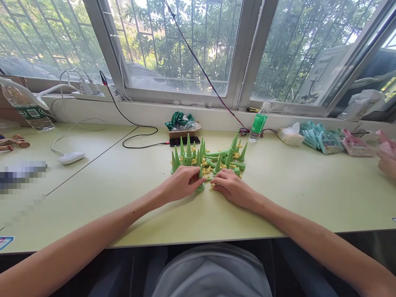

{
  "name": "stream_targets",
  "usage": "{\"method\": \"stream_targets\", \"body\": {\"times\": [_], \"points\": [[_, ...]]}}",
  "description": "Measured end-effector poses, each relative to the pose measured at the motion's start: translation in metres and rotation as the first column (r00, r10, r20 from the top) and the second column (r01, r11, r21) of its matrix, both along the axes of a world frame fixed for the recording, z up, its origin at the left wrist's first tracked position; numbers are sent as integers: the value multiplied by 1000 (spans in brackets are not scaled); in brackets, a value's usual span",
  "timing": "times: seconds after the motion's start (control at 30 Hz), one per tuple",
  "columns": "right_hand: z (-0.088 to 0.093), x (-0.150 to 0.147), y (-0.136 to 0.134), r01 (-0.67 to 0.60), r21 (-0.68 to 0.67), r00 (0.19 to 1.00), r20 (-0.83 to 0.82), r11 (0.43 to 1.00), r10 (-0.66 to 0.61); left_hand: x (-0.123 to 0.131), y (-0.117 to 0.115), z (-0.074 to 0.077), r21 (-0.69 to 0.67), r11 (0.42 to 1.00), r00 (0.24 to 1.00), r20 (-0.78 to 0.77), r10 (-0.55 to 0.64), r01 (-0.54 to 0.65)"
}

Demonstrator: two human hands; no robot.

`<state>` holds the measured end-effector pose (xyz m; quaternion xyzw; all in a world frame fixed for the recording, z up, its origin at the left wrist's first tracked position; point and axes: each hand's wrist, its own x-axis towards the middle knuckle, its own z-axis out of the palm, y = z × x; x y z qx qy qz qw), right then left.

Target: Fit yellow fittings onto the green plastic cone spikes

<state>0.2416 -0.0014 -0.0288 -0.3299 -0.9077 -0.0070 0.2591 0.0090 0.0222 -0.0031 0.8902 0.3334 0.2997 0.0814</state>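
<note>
My left hand (185, 181) is closed around a green plastic cone (201, 173), which stands point up at the near side of the pile. To its right, my right hand (231, 186) is bent down to the table, its fingertips pinched on a small yellow plastic piece (212, 187). Just beyond both hands spreads a cluster of green cones (188, 150), several upright and others lying on their sides. Small yellow pieces (206, 169) are scattered among them. My fingers hide part of the held cone and most of the yellow piece.
Behind the cones lie a black phone (185, 141) on a cable and a small box (185, 131) with green wrapping. A bottle (259, 123), tissue pack (291, 135) and bagged items (321, 138) line the window side. Another person's hand (388, 161) shows far right.
</note>
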Motion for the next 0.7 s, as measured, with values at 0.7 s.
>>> {"method": "stream_targets", "body": {"times": [0.7], "points": [[6,-7,-13,-62,7,943,-328,998,61,2,-5,1,-213,977,1000,-1,20,-20]]}}
